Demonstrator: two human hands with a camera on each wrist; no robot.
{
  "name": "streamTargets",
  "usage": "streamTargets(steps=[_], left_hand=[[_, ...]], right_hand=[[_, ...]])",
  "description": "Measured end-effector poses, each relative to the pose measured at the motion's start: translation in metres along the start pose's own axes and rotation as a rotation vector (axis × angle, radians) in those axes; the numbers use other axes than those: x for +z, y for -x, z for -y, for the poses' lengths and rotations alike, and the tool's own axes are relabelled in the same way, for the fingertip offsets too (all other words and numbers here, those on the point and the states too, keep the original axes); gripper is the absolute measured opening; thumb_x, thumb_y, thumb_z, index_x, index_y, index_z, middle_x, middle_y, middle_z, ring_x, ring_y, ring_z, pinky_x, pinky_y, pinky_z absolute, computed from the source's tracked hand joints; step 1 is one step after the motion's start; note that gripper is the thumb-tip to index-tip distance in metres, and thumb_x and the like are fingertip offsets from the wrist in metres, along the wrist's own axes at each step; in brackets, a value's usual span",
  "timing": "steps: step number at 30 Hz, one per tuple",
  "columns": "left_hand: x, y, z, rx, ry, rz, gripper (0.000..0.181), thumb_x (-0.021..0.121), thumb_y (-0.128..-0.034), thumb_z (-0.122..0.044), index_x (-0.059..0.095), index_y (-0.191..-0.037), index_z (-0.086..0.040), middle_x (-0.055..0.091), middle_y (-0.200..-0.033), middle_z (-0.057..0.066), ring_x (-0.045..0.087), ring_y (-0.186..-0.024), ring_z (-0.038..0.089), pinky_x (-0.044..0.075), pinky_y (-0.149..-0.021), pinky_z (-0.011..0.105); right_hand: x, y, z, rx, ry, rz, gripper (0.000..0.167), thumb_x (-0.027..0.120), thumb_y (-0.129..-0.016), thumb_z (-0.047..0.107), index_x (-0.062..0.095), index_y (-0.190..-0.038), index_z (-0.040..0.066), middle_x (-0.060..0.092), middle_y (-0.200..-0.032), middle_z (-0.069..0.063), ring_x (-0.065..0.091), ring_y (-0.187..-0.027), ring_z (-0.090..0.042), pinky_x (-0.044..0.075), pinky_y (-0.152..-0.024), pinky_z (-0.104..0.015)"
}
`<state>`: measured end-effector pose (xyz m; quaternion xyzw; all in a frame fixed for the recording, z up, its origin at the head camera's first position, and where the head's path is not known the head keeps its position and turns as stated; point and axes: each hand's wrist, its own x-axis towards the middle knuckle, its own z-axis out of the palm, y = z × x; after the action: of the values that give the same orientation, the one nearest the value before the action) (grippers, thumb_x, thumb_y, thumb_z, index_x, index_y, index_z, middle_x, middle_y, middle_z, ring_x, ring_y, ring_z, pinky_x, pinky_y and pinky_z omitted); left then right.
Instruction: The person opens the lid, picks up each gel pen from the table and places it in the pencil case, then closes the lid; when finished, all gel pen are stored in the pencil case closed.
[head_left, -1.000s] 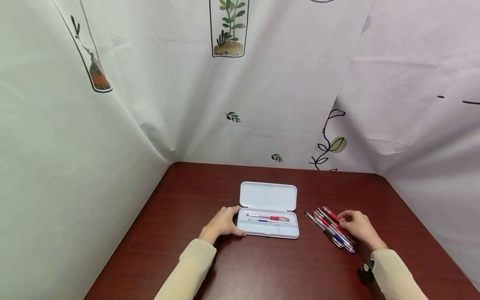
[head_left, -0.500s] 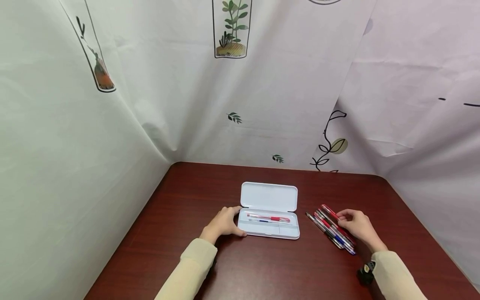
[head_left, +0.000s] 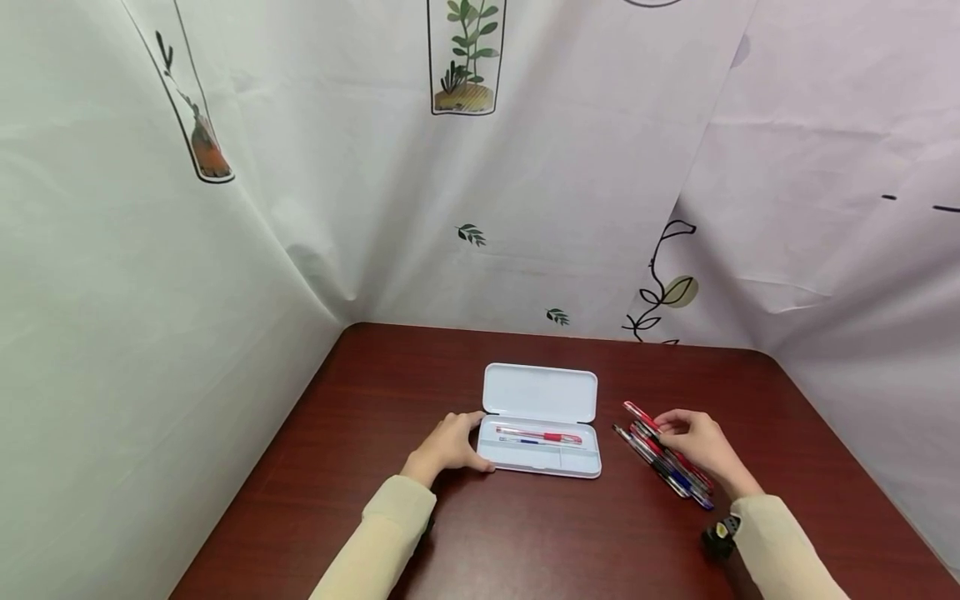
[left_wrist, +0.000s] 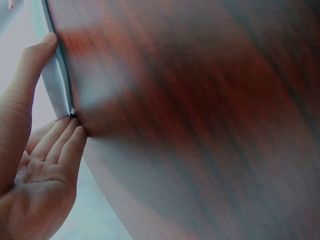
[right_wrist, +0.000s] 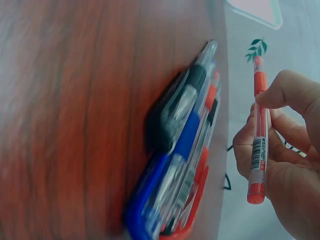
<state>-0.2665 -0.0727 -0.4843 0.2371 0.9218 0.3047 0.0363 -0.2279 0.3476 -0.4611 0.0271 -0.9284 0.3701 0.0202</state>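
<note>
As the left grip (head_left: 446, 443) holds the white case (head_left: 521, 455) at lower centre, the right grip (head_left: 693, 437) pinches a red pen (right_wrist: 260, 130) slanting up-left, the case lying leftward

The right hand (head_left: 699, 440) has shifted left with the red pen (right_wrist: 260, 132) in its pinch — the pen's far end now nearer the white case (head_left: 540, 392) than before.

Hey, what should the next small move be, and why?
Probably carry the red pen to the open case: the right hand pinches it, the left hand holds the case, and another red pen lies inside.
</note>
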Motion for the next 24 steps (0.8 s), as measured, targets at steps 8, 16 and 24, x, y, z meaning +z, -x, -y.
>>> streamTargets(steps=[8,16,24], left_hand=[[0.001,0.0,0.0,0.001,-0.004,0.0,0.08,0.093,-0.0594,-0.032,0.061,-0.128,-0.006,0.068,-0.116,0.007,0.062,-0.097,0.018,0.051,-0.09,0.038],[-0.001,-0.001,0.0,-0.009,-0.004,0.0,0.083,0.093,-0.0594,-0.032,0.06,-0.13,-0.006,0.067,-0.121,0.01,0.063,-0.103,0.021,0.05,-0.092,0.039],[-0.001,0.001,-0.001,-0.006,-0.005,0.0,0.081,0.094,-0.0592,-0.032,0.06,-0.129,-0.006,0.068,-0.118,0.009,0.062,-0.099,0.019,0.051,-0.091,0.039]], right_hand=[[0.005,-0.003,0.009,-0.039,-0.022,0.013,0.022,0.071,-0.086,0.008,0.069,-0.106,-0.001,0.071,-0.095,-0.012,0.064,-0.079,-0.012,0.052,-0.067,-0.023],[0.007,-0.006,0.022,-0.101,-0.03,0.018,0.017,0.072,-0.086,0.007,0.07,-0.102,0.002,0.069,-0.091,-0.008,0.061,-0.076,-0.008,0.051,-0.068,-0.021],[0.013,-0.008,0.033,-0.097,-0.043,0.041,0.017,0.07,-0.085,0.004,0.07,-0.102,0.002,0.068,-0.09,-0.008,0.06,-0.077,-0.013,0.051,-0.068,-0.021]])
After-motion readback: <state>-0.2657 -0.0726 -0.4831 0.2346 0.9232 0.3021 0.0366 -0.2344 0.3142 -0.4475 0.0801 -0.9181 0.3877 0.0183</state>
